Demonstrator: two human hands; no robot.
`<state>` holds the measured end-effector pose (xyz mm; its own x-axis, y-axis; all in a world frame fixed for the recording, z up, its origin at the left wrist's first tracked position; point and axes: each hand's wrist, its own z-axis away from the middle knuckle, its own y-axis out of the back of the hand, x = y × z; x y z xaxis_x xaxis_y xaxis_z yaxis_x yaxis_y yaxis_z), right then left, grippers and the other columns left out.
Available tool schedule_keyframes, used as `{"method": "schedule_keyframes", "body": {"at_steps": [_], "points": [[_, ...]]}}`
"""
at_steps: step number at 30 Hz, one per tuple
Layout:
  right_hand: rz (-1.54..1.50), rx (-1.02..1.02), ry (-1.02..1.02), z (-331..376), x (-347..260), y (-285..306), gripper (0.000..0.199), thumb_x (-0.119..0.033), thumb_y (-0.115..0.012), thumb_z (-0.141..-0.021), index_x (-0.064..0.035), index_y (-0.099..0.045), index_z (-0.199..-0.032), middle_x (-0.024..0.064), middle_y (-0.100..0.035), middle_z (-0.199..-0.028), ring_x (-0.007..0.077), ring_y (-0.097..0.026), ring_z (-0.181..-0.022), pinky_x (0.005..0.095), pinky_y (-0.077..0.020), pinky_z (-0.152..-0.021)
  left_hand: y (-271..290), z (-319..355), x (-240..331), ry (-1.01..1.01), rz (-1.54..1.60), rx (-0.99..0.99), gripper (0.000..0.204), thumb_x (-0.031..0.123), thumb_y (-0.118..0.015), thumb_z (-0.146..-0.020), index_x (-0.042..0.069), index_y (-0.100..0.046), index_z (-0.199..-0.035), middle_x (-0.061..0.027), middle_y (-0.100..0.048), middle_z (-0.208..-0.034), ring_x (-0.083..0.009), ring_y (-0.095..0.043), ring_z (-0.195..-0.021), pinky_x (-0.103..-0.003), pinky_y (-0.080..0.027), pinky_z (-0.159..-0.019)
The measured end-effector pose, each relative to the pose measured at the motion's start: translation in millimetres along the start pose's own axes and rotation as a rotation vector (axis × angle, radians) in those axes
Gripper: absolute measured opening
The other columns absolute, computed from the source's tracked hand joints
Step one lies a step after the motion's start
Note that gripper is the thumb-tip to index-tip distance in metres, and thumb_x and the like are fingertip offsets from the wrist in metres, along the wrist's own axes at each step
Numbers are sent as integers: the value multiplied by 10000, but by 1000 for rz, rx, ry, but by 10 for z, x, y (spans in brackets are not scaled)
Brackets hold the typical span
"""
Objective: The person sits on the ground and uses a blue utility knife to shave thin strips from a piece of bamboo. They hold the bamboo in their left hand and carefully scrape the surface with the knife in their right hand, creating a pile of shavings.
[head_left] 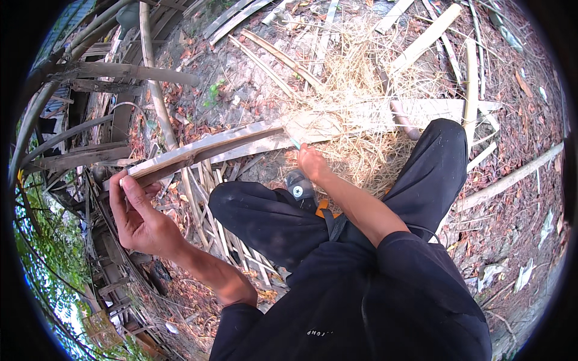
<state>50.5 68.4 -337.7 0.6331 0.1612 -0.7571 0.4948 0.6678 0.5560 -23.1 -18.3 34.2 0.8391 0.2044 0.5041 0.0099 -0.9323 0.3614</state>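
Note:
My left hand [141, 210] grips the near-left end of a split bamboo piece [208, 147], thumb on top and fingers curled at its edge. The piece slants up to the right, its brown inner side partly showing. My right hand [312, 163] is closed around a slim tool [294, 142], of which only a teal part shows past the fingers. The tool is at the far end of the bamboo; its kind is hard to make out in the glare. A wide pale plank [361, 117] lies beneath that end.
Pale shavings [355, 66] heap around the plank. Bamboo poles [426, 39] and thin strips [247, 256] lie on the leafy ground. My bent knees [442, 144] flank the work, a dark shoe [300, 188] between them. Stacked old wood [102, 150] stands at the left.

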Motion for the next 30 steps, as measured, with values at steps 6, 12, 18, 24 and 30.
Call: {"method": "schedule_keyframes", "body": {"at_steps": [6,12,18,24,30], "points": [[167,-106,38,242,-300,193,348,-239,-371,-969,73,-503,-1050,247,-640,-918,393,-638,-900,483,-505,-807,633,-229,88,63,111,-189,220,72,-525,-961,-72,-626,-1094,-129,-648,-925,-136,-624,-643,-223,-518,-572],[-279,-102,129,1400,-2135,1491,335,-287,-382,-991,29,-473,-1060,285,-603,-706,472,-603,-749,546,-452,-677,1141,-556,124,-34,139,-257,178,26,-551,-932,-66,-658,-1040,-124,-605,-951,-139,-641,-665,-224,-531,-561],[-316,-31,602,2448,-2639,1933,267,-229,-455,-972,35,-463,-933,294,-570,-652,480,-568,-604,540,-443,-555,989,-455,245,-101,229,-288,156,-20,-583,-895,-69,-665,-1019,-137,-619,-954,-153,-647,-675,-248,-549,-576],[-112,160,453,1879,-1725,1460,230,-167,-485,-959,49,-481,-882,262,-558,-590,432,-581,-551,491,-437,-488,779,-319,241,-170,221,-266,167,-36,-579,-889,-65,-660,-1032,-143,-617,-966,-161,-643,-695,-243,-585,-588],[-209,232,506,1642,-1613,1350,232,-172,-512,-950,47,-481,-880,224,-535,-546,400,-558,-505,488,-440,-484,405,-155,111,-201,200,-242,157,-11,-572,-904,-73,-656,-1022,-150,-603,-989,-169,-634,-680,-253,-584,-558]]}}
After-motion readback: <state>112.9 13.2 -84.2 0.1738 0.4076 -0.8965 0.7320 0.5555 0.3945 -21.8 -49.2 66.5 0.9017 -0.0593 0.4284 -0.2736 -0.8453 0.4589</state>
